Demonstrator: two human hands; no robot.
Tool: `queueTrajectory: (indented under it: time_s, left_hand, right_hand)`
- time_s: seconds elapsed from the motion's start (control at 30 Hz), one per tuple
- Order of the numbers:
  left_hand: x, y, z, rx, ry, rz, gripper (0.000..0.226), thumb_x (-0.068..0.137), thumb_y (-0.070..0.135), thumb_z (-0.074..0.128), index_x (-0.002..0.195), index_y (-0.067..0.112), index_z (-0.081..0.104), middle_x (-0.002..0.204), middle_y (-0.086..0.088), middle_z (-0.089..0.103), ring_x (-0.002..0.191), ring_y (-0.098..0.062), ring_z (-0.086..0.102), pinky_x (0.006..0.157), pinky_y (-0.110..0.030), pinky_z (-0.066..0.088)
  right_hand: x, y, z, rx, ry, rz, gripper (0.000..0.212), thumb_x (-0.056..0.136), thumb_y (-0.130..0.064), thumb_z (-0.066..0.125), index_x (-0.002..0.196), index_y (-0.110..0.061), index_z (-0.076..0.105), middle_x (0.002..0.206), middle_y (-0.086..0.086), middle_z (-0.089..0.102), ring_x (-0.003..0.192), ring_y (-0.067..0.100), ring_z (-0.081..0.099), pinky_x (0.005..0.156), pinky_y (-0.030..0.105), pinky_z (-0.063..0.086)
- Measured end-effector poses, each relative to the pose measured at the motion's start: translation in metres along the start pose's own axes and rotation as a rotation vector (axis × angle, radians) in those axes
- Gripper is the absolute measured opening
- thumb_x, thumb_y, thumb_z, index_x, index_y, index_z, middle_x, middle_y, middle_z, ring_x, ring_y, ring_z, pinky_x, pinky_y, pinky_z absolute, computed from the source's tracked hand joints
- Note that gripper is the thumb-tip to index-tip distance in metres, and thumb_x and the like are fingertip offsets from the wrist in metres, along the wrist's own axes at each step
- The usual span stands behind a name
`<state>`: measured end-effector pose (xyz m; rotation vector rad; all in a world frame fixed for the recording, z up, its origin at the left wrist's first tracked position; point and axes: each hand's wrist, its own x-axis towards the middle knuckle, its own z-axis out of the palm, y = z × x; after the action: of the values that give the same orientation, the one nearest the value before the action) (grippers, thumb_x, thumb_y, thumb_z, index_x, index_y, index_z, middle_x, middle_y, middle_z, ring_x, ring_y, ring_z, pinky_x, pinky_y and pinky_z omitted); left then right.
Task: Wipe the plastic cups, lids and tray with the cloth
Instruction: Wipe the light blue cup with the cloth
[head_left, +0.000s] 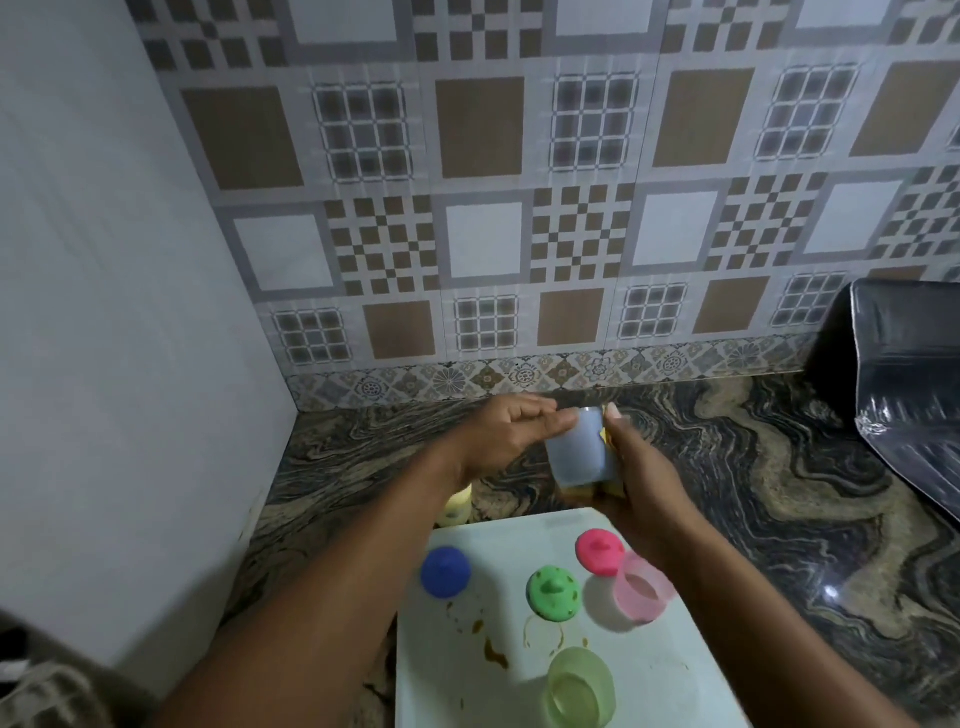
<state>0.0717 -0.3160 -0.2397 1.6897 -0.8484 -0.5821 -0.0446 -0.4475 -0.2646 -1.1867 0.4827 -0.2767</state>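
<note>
You are holding the pale blue cup (577, 449) between both hands, just beyond the tray (452, 691), your left hand (498, 432) curling round its far end, your right hand (641, 467) gripping the yellow cloth (576, 490) against its side.

One wide-angle camera, worn on the head, looks forward and down from behind and above the left hand (498, 441) and right hand (641, 483), close over the table (753, 467). Beyond the hands the tiled wall (519, 208) fills the upper frame. The tray (467, 675) lies nearer the camera than they do.
</note>
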Motion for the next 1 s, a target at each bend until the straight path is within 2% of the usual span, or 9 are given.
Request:
queueTrajectory:
  time_s: [0.1, 0.23, 0.33, 0.43, 0.57, 0.67, 0.83, 0.93, 1.0]
  left_hand:
    - [0.003, 0.006, -0.011, 0.186, -0.039, 0.029, 0.008, 0.091, 0.026, 0.071, 0.095, 0.025, 0.078, 0.142, -0.002, 0.052, 0.133, -0.015, 0.046, 0.113, -0.044, 0.037]
    - [0.008, -0.005, -0.013, 0.025, -0.039, 0.062, 0.012, 0.095, 0.019, 0.065, 0.097, 0.017, 0.076, 0.152, 0.009, 0.038, 0.134, -0.009, 0.04, 0.107, -0.036, 0.037]
    - [0.007, -0.02, -0.006, -0.161, 0.001, 0.024, 0.015, 0.091, 0.023, 0.065, 0.086, 0.026, 0.079, 0.146, 0.009, 0.045, 0.135, -0.01, 0.043, 0.11, -0.038, 0.039]
    - [0.007, -0.025, 0.0, -0.131, 0.041, 0.011, 0.018, 0.096, 0.012, 0.062, 0.089, 0.021, 0.075, 0.137, -0.008, 0.058, 0.124, -0.015, 0.053, 0.107, -0.036, 0.044]
    - [0.016, -0.002, -0.012, 0.059, -0.073, -0.001, 0.012, 0.092, 0.032, 0.068, 0.095, 0.025, 0.077, 0.11, 0.0, 0.074, 0.105, -0.014, 0.066, 0.097, -0.038, 0.05]
    - [0.024, 0.004, -0.013, 0.203, -0.103, 0.034, 0.016, 0.091, 0.028, 0.071, 0.102, 0.019, 0.078, 0.111, -0.001, 0.075, 0.106, -0.018, 0.068, 0.095, -0.04, 0.055]
    - [0.022, -0.021, 0.014, 0.087, 0.266, 0.241, 0.017, 0.087, 0.019, 0.076, 0.099, 0.009, 0.079, 0.114, 0.004, 0.069, 0.109, -0.017, 0.066, 0.093, -0.045, 0.056]
    - [0.016, -0.03, 0.03, 0.084, 0.44, 0.256, 0.015, 0.085, 0.025, 0.079, 0.095, 0.014, 0.081, 0.122, 0.002, 0.063, 0.112, -0.01, 0.063, 0.089, -0.037, 0.058]
    - [0.012, -0.029, 0.038, 0.129, 0.533, 0.292, 0.011, 0.082, 0.027, 0.082, 0.089, 0.02, 0.079, 0.123, 0.004, 0.057, 0.11, -0.004, 0.059, 0.087, -0.026, 0.056]
  right_hand:
    - [0.005, 0.001, 0.004, -0.355, 0.011, -0.211, 0.05, 0.099, -0.058, 0.043, 0.1, -0.017, 0.073, 0.098, 0.02, 0.071, 0.084, 0.033, 0.071, 0.069, 0.046, 0.061]
    - [0.007, 0.011, 0.016, 0.195, -0.12, 0.303, 0.051, 0.101, -0.052, 0.044, 0.121, -0.01, 0.065, 0.104, 0.022, 0.071, 0.081, 0.035, 0.07, 0.068, 0.043, 0.061]
    - [0.01, 0.018, 0.011, 0.317, -0.11, 0.409, 0.056, 0.097, -0.05, 0.05, 0.126, -0.004, 0.062, 0.103, 0.023, 0.068, 0.084, 0.037, 0.066, 0.066, 0.043, 0.062]
    - [0.012, 0.013, 0.006, 0.181, -0.056, 0.271, 0.049, 0.101, -0.047, 0.045, 0.12, -0.007, 0.065, 0.092, 0.02, 0.073, 0.074, 0.033, 0.07, 0.062, 0.04, 0.061]
    - [0.012, 0.001, 0.002, -0.166, 0.064, -0.058, 0.046, 0.103, -0.045, 0.045, 0.107, -0.006, 0.069, 0.092, 0.025, 0.069, 0.07, 0.031, 0.071, 0.058, 0.037, 0.056]
    - [0.014, 0.005, 0.0, -0.164, 0.063, -0.065, 0.045, 0.103, -0.046, 0.045, 0.108, -0.01, 0.07, 0.099, 0.024, 0.07, 0.078, 0.029, 0.071, 0.059, 0.034, 0.055]
    - [0.028, 0.009, -0.005, 0.384, 0.138, 0.155, 0.046, 0.103, -0.045, 0.044, 0.131, -0.012, 0.058, 0.122, 0.02, 0.069, 0.106, 0.036, 0.068, 0.078, 0.044, 0.059]
    - [0.028, 0.009, -0.001, 0.394, 0.101, 0.079, 0.047, 0.104, -0.044, 0.042, 0.131, -0.01, 0.06, 0.122, 0.02, 0.07, 0.116, 0.036, 0.065, 0.1, 0.051, 0.052]
    - [0.026, 0.01, 0.007, 0.289, 0.092, -0.001, 0.045, 0.105, -0.043, 0.041, 0.129, -0.011, 0.062, 0.121, 0.018, 0.071, 0.118, 0.035, 0.065, 0.105, 0.052, 0.049]
